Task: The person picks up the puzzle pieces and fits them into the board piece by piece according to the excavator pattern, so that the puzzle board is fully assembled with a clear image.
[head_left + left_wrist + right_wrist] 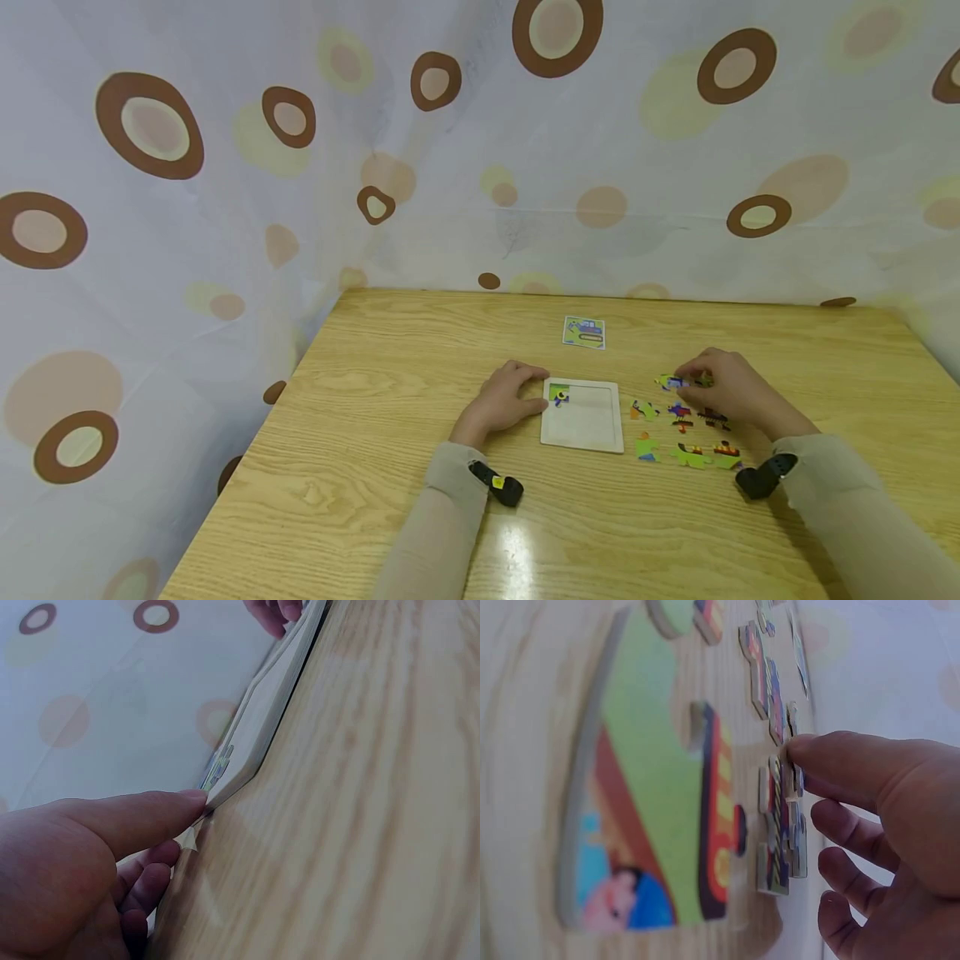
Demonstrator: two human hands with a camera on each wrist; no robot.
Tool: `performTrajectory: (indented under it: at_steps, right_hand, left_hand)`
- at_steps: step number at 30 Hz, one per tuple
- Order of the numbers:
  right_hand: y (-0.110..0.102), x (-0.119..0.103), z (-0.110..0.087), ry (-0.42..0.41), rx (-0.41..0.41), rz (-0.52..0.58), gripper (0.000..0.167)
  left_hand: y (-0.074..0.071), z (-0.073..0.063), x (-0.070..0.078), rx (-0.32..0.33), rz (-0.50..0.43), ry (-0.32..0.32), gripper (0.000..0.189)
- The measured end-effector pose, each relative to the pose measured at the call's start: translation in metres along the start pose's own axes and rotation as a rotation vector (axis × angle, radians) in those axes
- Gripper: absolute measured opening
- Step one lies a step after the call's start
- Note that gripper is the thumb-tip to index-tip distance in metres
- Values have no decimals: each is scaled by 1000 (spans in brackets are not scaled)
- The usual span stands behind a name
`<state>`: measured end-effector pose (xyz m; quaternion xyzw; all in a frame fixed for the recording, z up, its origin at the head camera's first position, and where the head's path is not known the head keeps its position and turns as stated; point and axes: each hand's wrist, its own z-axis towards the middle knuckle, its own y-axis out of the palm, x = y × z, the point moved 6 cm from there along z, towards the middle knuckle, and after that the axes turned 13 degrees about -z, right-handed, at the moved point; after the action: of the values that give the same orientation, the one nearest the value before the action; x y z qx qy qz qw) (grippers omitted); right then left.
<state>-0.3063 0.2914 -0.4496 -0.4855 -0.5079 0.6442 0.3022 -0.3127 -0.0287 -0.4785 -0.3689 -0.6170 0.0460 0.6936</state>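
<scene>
Your left hand [506,396] rests at the left side of the white tray [588,423], its thumb and forefinger spread apart, the thumb tip touching the rim; it has hold of nothing else. The tray lies flat on the worktop [420,350], with one fitted piece [559,394], green with yellow and blue, in its far left corner.

Your right hand [727,387] is over the far part of the loose pieces, to the right of the tray. You have thumb and forefinger drawn near each other about a green and purple piece [672,382]; whether they pinch it, you cannot tell from these views. Your other fingers are loosely bent.

Just right of the tray sits a green and orange piece [643,409]. Nearer you, a green piece with a blue corner [647,450] lies left of a green piece with a dark edge [693,457]. On the far side of the tray, well apart from it, you have a picture card [584,332] showing a blue digger. Behind the worktop hangs a spotted curtain [450,150].
</scene>
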Motion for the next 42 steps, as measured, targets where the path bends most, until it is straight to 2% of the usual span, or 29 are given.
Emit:
performTrajectory:
  at_steps: [10,18,25,33,42]
  right_hand:
    - [-1,-2,-2,14,16,17,33]
    - [-1,-19,-7,9,58,44,33]
    - [2,-31,-10,38,113,62,31]
    - [7,-50,-7,5,110,87,34]
    - [13,-74,1,-54,114,113,26]
  left_hand:
    - [-1,-1,0,1,-3,-2,46]
    - [-1,-1,1,3,-10,-5,46]
    - [-1,0,-1,6,-8,0,46]
    - [-1,-1,-1,4,6,8,46]
    - [-1,-1,0,-1,1,7,45]
